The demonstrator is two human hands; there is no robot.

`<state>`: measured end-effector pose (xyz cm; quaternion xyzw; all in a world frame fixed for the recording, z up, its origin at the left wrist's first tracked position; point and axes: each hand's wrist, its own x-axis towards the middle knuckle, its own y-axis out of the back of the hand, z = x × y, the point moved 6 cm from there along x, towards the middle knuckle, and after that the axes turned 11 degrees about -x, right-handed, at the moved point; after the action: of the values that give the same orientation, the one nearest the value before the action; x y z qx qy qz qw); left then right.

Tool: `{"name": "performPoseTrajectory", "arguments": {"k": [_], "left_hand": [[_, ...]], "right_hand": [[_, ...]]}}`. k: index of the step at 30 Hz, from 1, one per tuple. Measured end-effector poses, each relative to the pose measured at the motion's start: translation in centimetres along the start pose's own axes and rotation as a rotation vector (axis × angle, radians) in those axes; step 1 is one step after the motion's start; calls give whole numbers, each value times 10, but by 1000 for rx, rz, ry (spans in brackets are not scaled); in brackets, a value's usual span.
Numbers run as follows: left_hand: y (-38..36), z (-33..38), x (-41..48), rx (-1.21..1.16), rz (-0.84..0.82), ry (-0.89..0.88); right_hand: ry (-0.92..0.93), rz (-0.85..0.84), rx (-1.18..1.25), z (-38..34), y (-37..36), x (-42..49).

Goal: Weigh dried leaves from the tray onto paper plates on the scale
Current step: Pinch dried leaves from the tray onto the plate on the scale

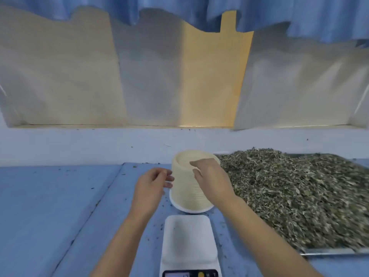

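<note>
The right hand (209,176) curls over the top rim of the stack of plates (185,188), thumb on its side, pinching there. The left hand (151,184) sits at the stack's left, fingers loosely bent, tips just touching it. On the blue table (50,206), the scale (189,236) stands before the stack, with the tray (327,251) of dried leaves (289,186) to the stack's right.

Blue tabletop (50,206), blue curtain (179,7) above, silvery sheets (60,76) standing along the white wall (79,144)

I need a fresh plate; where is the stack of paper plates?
Head view: the stack of paper plates stands at the table's centre, just behind the scale and left of the tray of leaves.
</note>
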<state>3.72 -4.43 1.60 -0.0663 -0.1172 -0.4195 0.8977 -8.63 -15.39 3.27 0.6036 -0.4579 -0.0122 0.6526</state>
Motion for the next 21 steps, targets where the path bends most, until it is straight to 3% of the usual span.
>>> {"name": "performPoseTrajectory", "arguments": {"k": [2, 6, 21], "left_hand": [[-3, -9, 19, -65, 137, 54], [-13, -41, 36, -111, 139, 165], [-16, -66, 34, -213, 172, 256]], "right_hand": [[-23, -77, -132, 4, -13, 16], [5, -212, -294, 7, -41, 26], [58, -200, -272, 11, -45, 31]]}}
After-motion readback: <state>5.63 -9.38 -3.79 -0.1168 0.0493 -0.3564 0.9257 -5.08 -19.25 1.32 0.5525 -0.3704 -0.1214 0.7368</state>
